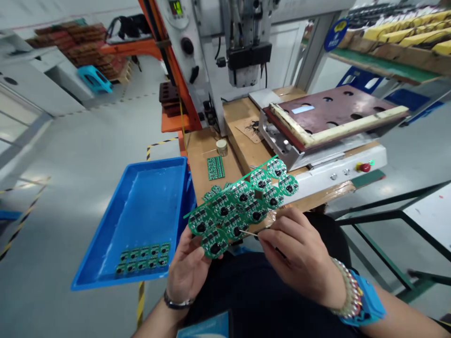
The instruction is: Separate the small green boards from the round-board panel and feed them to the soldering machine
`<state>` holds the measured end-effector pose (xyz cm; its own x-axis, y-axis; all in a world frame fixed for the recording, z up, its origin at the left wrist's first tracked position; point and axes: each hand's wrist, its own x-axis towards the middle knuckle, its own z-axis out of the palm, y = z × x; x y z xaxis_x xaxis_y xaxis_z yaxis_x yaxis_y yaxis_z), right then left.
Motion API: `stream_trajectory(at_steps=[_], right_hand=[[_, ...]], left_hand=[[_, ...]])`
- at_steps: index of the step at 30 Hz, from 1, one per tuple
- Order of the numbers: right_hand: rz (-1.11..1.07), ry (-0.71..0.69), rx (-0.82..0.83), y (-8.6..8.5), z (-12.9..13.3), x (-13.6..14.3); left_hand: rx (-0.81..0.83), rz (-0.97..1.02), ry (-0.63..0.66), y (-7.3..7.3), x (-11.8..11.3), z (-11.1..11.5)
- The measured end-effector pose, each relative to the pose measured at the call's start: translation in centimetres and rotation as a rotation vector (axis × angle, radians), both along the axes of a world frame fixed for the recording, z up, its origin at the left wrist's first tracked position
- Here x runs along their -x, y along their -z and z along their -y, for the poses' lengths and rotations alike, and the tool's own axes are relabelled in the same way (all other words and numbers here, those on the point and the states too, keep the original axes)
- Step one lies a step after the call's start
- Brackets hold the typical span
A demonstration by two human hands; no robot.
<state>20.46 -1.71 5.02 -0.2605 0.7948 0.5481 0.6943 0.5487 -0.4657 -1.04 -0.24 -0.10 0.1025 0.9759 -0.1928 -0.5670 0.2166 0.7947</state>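
Observation:
My left hand [190, 263] grips the lower left end of a panel of round green circuit boards [243, 197], held tilted above my lap. Each round board carries a black blob and rows of small parts. In my right hand [296, 249] a thin pale stick [249, 233] is pinched between thumb and fingers. Its tip meets or nearly meets the black blob on one of the lower boards; contact is hard to judge. Behind the panel, a smaller rectangular green board [215, 168] lies on the wooden bench, near a small round pot [221, 147].
To the left stands a blue tray [141, 202] with another green board panel [143, 259] inside. A press machine [246, 51] rises ahead. Right of it, a brown fixture plate [338, 110] rests over the bench, with a red button [363, 167] on the front panel.

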Motion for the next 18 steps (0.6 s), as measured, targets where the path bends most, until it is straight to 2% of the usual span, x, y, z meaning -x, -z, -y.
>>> stream_trajectory(at_steps=[18], right_hand=[[0.003,-0.043,-0.017,-0.09,0.11,0.40]], left_hand=[[0.032,0.042,0.001,-0.12,-0.30,-0.10]])
